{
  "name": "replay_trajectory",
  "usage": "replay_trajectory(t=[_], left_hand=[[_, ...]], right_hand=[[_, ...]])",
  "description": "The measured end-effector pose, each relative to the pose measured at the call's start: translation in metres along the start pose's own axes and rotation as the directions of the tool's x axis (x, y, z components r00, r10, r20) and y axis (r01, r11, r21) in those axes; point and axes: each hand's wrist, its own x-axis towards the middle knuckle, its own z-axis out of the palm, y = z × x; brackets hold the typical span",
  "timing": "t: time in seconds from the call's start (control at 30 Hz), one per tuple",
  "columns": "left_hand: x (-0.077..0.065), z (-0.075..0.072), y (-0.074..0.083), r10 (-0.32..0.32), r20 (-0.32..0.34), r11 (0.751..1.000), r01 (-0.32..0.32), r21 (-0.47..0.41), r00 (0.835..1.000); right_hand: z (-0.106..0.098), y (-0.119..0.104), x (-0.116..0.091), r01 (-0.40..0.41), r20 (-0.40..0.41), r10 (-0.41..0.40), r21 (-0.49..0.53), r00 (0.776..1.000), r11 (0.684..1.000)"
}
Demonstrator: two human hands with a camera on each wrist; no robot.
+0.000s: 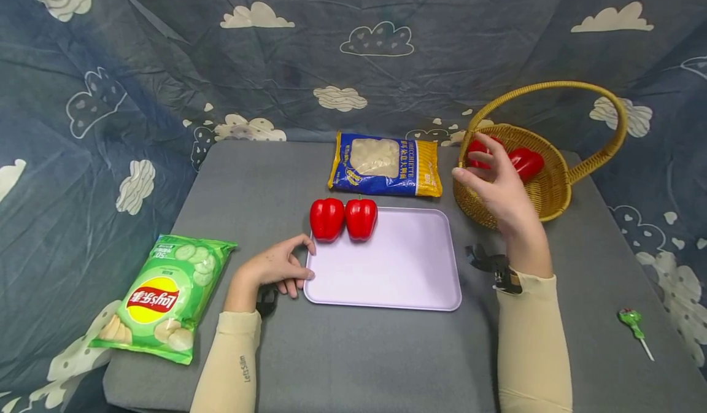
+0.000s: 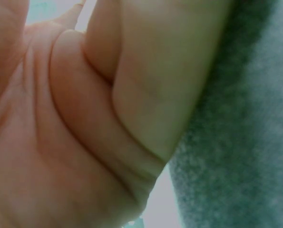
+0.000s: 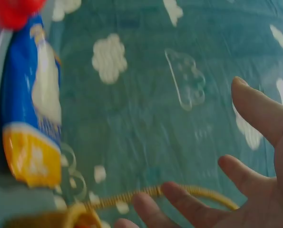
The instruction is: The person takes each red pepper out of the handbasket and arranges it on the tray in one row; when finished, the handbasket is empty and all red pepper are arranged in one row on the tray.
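My left hand (image 1: pixel 278 264) is at the left edge of a pale lilac tray (image 1: pixel 397 266), thumb and index fingertips right at its rim, spread apart. In the left wrist view, the palm and bent fingers fill most of the picture. Two red bell peppers (image 1: pixel 327 219) (image 1: pixel 361 219) stand side by side at the tray's far left corner. Raised in front of the wicker basket (image 1: pixel 552 201), my right hand (image 1: pixel 505 189) has its thumb and fingers apart, with nothing between them. Red peppers (image 1: pixel 526 163) lie inside the basket, partly hidden by that hand.
Behind the tray lies a blue and yellow pasta bag (image 1: pixel 381 164). A green chip bag (image 1: pixel 166 296) is on the left of the grey table (image 1: pixel 359 358); a lollipop (image 1: pixel 635 330) lies far right. The basket's tall handle (image 1: pixel 618 118) arches upward before the cloud-patterned cloth (image 1: pixel 309 57).
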Motion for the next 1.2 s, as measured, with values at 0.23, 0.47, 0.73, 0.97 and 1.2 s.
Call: replay_trajectory(t=[0.23,0.47,0.73,0.97,1.2], left_hand=[[-0.001,-0.001,0.0,0.002,0.005,1.0,-0.002,-0.009,1.0],[-0.002,-0.002,0.002,0.006,0.006,1.0,-0.006,-0.005,1.0],[-0.001,-0.001,0.001,0.014,0.012,1.0,-0.014,-0.011,1.0],[0.0,-0.001,0.001,0.021,0.018,1.0,-0.021,-0.005,1.0],[-0.001,-0.001,0.001,0.01,0.013,1.0,-0.01,-0.01,1.0]], right_hand=[[-0.044,0.018,0.017,-0.068,-0.197,0.056,-0.054,0.979,0.996],[-0.074,0.045,0.048,-0.149,-0.331,0.13,-0.034,0.935,0.988],[-0.099,0.071,0.082,-0.216,-0.283,0.209,0.005,0.936,0.976],[-0.113,0.089,0.104,-0.292,-0.213,0.295,0.049,0.931,0.955],[-0.12,0.103,0.117,-0.344,-0.15,0.346,0.041,0.926,0.938]])
